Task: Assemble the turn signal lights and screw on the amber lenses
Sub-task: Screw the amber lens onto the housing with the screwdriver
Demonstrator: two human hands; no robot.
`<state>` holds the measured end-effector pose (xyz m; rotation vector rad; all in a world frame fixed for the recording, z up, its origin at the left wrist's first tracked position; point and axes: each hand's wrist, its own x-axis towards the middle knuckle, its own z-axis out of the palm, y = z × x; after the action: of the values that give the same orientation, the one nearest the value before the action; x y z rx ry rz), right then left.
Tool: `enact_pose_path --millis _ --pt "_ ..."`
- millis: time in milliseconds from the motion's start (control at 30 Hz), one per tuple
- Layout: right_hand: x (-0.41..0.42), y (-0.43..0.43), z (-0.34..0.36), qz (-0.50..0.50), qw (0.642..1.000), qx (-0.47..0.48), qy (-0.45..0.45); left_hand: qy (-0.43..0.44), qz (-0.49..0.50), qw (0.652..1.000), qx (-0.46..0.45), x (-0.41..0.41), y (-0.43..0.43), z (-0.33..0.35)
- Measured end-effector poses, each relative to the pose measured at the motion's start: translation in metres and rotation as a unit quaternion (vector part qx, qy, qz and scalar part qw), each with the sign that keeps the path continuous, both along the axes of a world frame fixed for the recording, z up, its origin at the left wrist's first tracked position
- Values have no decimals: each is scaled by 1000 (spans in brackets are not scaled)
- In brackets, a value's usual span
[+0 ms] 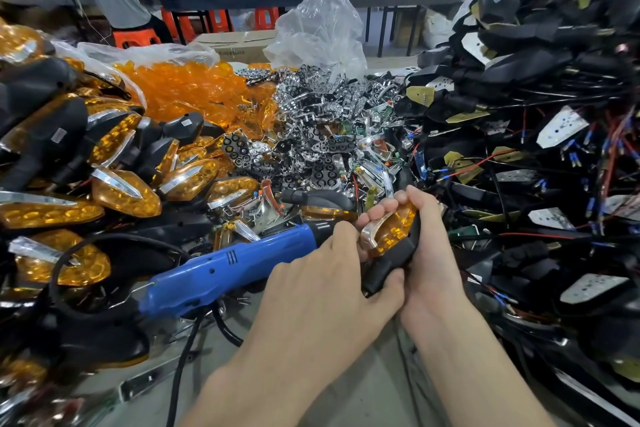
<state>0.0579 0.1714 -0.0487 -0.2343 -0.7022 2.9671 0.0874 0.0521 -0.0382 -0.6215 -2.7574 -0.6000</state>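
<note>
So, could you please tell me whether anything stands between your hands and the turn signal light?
Nothing visible does: the left hand and the right hand both grip the turn signal light. The blue screwdriver lies just behind the left hand, which hides its tip.

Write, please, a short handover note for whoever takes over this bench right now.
Left hand: grips the black stem of the turn signal light.
Right hand: curled round the same light's head, amber lens up.
Blue electric screwdriver: appears to lie unheld on the table, tip by the left hand.
Done: assembled lights piled at left; the held light has its lens and chrome trim seated. Whether it is screwed cannot be told.
Left: wired black housings at right, chrome reflectors in the middle, loose amber lenses behind.
</note>
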Motion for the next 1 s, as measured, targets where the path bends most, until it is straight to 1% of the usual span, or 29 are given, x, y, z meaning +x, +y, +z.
enact_pose_path --millis 100,167,300,433,567,733,833,900,933,1000 --pt "-2 -1 -1 -8 1000 -10 -5 15 12 1000 -7 1 1 1" --pt "-2 -1 -2 -27 999 -7 -21 48 18 998 -39 2 1 1" --pt "-2 -5 -3 -60 995 80 -30 77 32 994 -74 3 2 5" --pt "-2 -8 -2 -84 987 135 -27 96 38 991 -83 -1 1 7" --pt "-1 -9 -3 -94 981 165 -26 100 27 991 -89 0 -1 7" --pt "-1 -8 -4 -98 978 181 -19 95 9 991 -97 -2 -2 6" --pt "-1 -7 -3 -93 977 190 -21 60 9 992 -114 -4 -3 6" --pt "-1 -5 0 -71 980 187 -11 32 10 994 -101 -7 -4 8" --pt "1 -3 3 -51 983 178 -1 10 3 997 -73 -9 -6 9" --pt "5 0 8 1 986 166 18 -64 -45 997 28 -12 -11 14"
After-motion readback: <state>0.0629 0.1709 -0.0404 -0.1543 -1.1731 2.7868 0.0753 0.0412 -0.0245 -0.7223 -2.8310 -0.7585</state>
